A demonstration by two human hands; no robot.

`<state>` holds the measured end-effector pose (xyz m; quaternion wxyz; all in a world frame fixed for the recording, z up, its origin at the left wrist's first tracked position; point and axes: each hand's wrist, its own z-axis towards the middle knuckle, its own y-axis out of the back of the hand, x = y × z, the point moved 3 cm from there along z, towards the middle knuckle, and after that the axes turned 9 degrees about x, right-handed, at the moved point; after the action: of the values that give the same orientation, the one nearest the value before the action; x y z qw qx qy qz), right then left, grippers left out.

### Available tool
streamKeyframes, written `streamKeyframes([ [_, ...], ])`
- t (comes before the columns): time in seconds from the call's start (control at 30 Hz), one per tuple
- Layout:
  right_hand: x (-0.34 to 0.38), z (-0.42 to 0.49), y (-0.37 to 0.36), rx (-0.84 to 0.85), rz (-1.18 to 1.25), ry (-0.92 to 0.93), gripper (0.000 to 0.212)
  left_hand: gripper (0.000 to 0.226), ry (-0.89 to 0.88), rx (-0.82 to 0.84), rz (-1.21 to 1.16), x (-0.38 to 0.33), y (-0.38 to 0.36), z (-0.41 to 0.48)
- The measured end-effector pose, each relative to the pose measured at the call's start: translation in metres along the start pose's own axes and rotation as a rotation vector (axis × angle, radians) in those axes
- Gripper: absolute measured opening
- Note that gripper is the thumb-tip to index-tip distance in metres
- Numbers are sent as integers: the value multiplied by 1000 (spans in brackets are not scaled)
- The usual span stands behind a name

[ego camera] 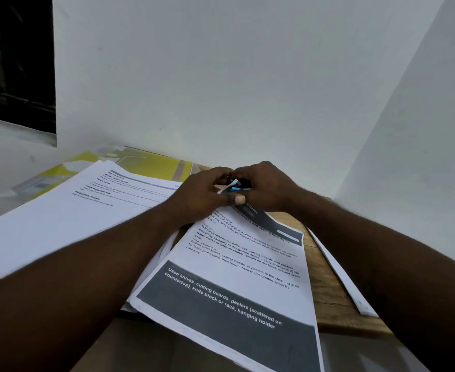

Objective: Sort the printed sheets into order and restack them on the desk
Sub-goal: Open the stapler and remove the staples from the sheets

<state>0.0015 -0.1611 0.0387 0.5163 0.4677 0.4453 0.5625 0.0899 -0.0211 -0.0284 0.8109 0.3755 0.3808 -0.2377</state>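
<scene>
At 9 o'clock from the hands lies a stack [60,216] of white printed sheets, its long axis running from 7 to 1 o'clock. A yellow folder [151,165] shows from under its far end at 10 o'clock.

Next comes the left hand [202,194], fingers curled, its fingertips meeting those of the right hand [268,189]. Together they pinch a small blue-and-black clip [234,185], or what looks like one; fingers hide too much of it to be sure.

The clip sits at the far end of the top sheet [237,264], the one with dark bands. This sheet runs from under the hands toward 6 o'clock, its long axis tipped slightly toward 5, and its near end hangs over the edge of the wooden surface [325,277]. More sheets show beneath its left edge.

Both hands are equally near the clip, and the stack is nearer the left one. At 4 o'clock a stray sheet [339,269] lies along the surface's right side.

The step in hand seems to be freeing the clipped bundle for sorting. That likely needs the clip drawn off toward 12 o'clock, along the sheet's long axis.
</scene>
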Motion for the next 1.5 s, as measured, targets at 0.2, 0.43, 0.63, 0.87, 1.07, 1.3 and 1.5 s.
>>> streamKeyframes([
  [0.2,9,-3,0,1,-27,38,45,53,-23,-1,152,-5,1,-1],
  [0.43,13,-5,-5,21,-120,23,43,78,-23,-11,439,-17,-2,-6],
  [0.63,12,-9,-6,-11,-159,60,36,55,1,-68,632,-22,-9,-3],
  [0.87,9,-6,-9,-38,-188,92,35,42,-4,-109,641,-18,-14,-1],
  [1.07,3,-10,-24,-103,-116,126,31,35,18,-28,688,-10,-14,1],
  [1.3,-1,-16,-18,-124,-50,39,26,44,10,-46,504,-11,-13,3],
  [1.5,-3,-13,-18,-68,48,-27,46,70,92,-15,74,7,1,4],
])
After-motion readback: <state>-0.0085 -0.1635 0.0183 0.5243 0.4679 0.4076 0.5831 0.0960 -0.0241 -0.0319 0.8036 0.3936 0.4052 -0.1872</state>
